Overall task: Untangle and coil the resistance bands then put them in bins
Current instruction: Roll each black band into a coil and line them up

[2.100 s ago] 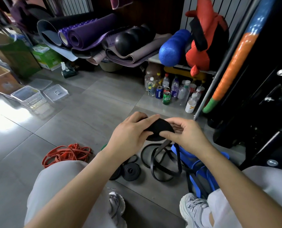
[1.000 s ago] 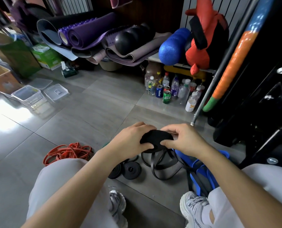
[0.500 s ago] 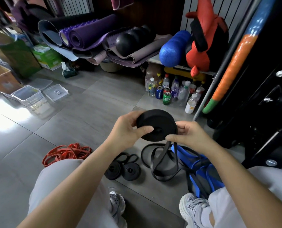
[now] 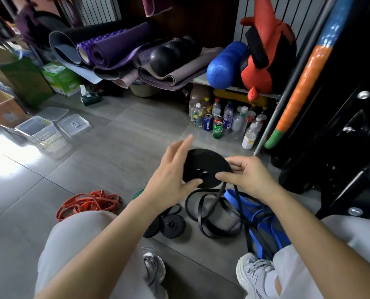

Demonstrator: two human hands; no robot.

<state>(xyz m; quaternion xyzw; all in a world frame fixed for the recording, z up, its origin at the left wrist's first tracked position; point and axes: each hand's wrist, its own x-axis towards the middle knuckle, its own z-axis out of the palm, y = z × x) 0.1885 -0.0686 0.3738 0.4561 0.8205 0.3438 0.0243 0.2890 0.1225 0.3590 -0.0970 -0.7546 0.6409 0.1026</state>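
A flat black coil of resistance band (image 4: 210, 164) is held up above the floor between my hands. My right hand (image 4: 247, 176) pinches its right edge with thumb and fingers. My left hand (image 4: 172, 176) has straight fingers spread along the coil's left rim, thumb touching the face near the centre hole. The band's loose black tail (image 4: 212, 214) hangs down into loops on the floor. Two small coiled black bands (image 4: 172, 225) lie by my left knee. Tangled red bands (image 4: 89, 202) lie at left, blue bands (image 4: 264, 221) at right.
Clear plastic bins (image 4: 37, 130) and a lid (image 4: 72, 126) stand on the grey tile floor at far left. Bottles and cans (image 4: 225, 124) cluster under a shelf ahead. Rolled mats (image 4: 115, 50), a blue foam roller (image 4: 225, 67) and a black rack (image 4: 341, 126) line the back and right.
The coil was turned from edge-on to facing me and lifted. My left hand has loosened from gripping it to straight fingers along its rim.
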